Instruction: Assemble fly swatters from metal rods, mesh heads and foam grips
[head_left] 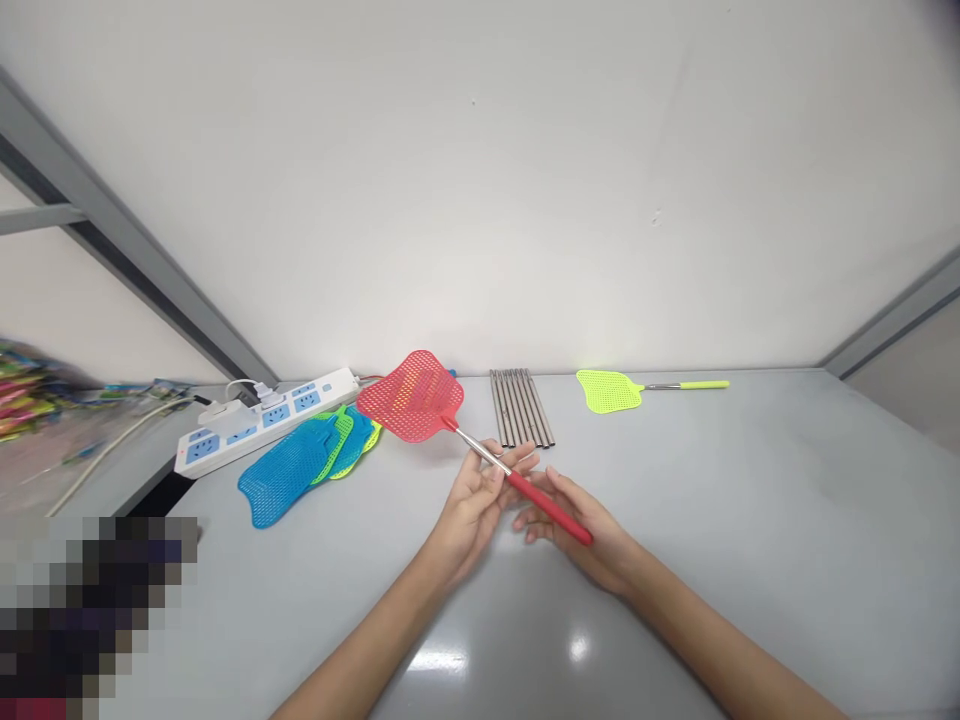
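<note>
A red fly swatter [411,398] is held up above the table, its perforated head toward the left and its red handle slanting down to the right. My left hand [476,500] pinches its silver shaft just above the handle. My right hand [581,530] is beneath the handle's lower end, with fingers apart and not wrapped round it; whether it touches the handle I cannot tell. Behind my hands, several metal tubes [519,408] lie side by side. Something yellow-orange shows through the holes of the red head, too hidden to name.
A yellow-green fly swatter [611,391] lies at the back right. Blue swatter heads [289,470] and green ones [335,448] overlap at left, beside a white power strip [262,425] with plugs. Plastic-wrapped colourful items [37,400] are at far left. A wall stands behind the table [750,530].
</note>
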